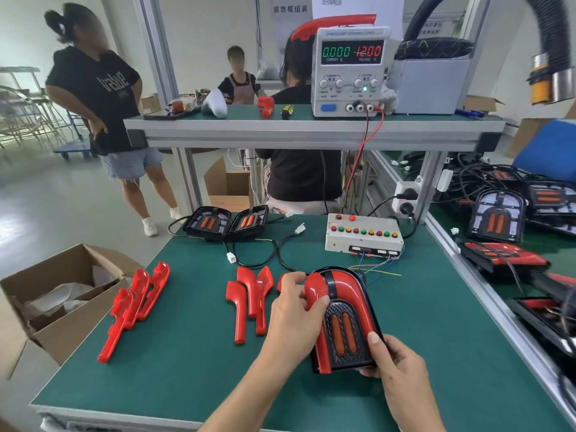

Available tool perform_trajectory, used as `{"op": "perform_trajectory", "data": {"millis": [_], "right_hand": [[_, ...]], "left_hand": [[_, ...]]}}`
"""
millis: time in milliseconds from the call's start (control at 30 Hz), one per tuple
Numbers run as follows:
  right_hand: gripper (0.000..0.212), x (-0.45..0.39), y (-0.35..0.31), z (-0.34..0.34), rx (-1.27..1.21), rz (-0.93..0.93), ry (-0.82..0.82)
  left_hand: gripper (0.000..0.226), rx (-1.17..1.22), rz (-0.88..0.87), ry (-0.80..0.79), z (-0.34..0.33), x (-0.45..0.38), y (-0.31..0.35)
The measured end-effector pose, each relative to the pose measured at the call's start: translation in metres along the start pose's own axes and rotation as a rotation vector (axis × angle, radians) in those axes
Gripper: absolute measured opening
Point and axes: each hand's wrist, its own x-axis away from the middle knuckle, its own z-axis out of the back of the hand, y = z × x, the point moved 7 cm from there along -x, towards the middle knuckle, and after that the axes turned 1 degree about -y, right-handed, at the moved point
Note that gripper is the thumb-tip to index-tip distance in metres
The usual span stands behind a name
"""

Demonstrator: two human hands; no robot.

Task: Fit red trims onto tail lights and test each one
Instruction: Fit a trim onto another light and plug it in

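I hold a black arch-shaped tail light (344,332) with two orange strips above the green mat (187,353). A red trim runs along its right side, and a second red trim (314,291) sits on its upper left. My left hand (296,316) grips that left trim, thumb pressed on it. My right hand (392,360) holds the lamp's lower right corner. Loose red trims lie in two groups: one (249,297) just left of my left hand, another (137,304) further left. Two bare tail lights (227,224) with cables lie at the mat's far edge.
A test box (363,236) with coloured buttons stands at the back right, wired to a power supply (350,70) on the shelf reading 12.00 V. An open cardboard box (59,297) sits left of the table. More tail lights (498,219) pile on the right bench. People stand behind.
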Motion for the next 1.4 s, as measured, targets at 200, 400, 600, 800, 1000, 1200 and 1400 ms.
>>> {"op": "perform_trajectory", "data": {"millis": [200,400,600,800,1000,1200,1400], "right_hand": [[0.029,-0.001,-0.003,0.000,-0.070,0.002,0.013],[0.029,-0.001,0.000,-0.001,-0.070,0.002,0.002],[0.045,-0.002,0.002,0.001,-0.017,0.002,-0.004],[0.046,0.000,0.000,0.002,0.025,0.003,-0.008],[0.049,0.000,0.001,0.002,-0.001,-0.018,-0.014],[0.046,-0.001,0.002,0.002,-0.003,-0.032,-0.023],[0.047,-0.001,0.000,0.000,0.004,-0.029,-0.044]], "left_hand": [[0.038,0.095,-0.001,-0.012,0.002,-0.004,0.007],[0.033,0.130,-0.031,0.022,0.002,-0.008,0.014],[0.037,-0.131,-0.259,0.132,-0.006,0.011,0.018],[0.042,-0.410,-0.482,0.337,0.001,0.025,0.025],[0.044,-0.284,-0.334,0.230,0.001,0.017,0.004],[0.042,0.170,-0.022,-0.032,-0.009,0.005,-0.017],[0.047,0.426,0.089,-0.264,-0.010,0.003,-0.023]]}}
